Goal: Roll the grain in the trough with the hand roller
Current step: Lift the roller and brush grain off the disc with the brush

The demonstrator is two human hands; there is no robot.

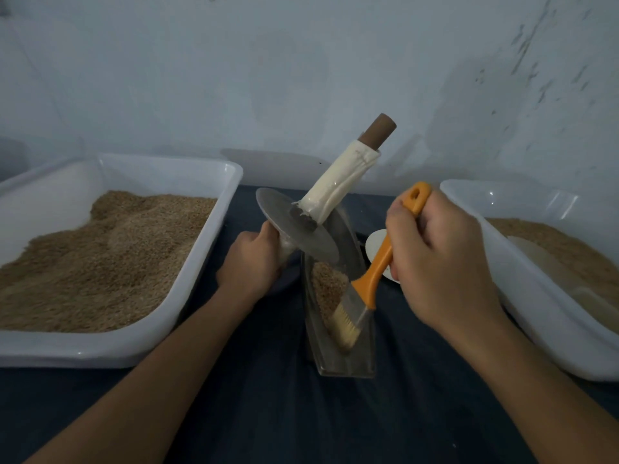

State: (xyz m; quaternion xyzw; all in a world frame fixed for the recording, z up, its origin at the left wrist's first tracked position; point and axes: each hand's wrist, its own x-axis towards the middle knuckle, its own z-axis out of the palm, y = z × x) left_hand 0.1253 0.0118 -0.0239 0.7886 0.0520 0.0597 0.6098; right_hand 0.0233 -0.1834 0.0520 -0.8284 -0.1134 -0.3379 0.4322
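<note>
Gripping the hand roller [301, 229] tilted above the trough [338, 329], the left hand [254, 262] steadies it; the right hand [435, 259] clutches a brush [365, 283], bristles touching grain [326, 284] inside the trough.

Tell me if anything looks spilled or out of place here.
No spill shows. The hand roller is tilted up off the trough, its lower handle gripped by the left hand, while the right hand sweeps the grain with a brush.
</note>
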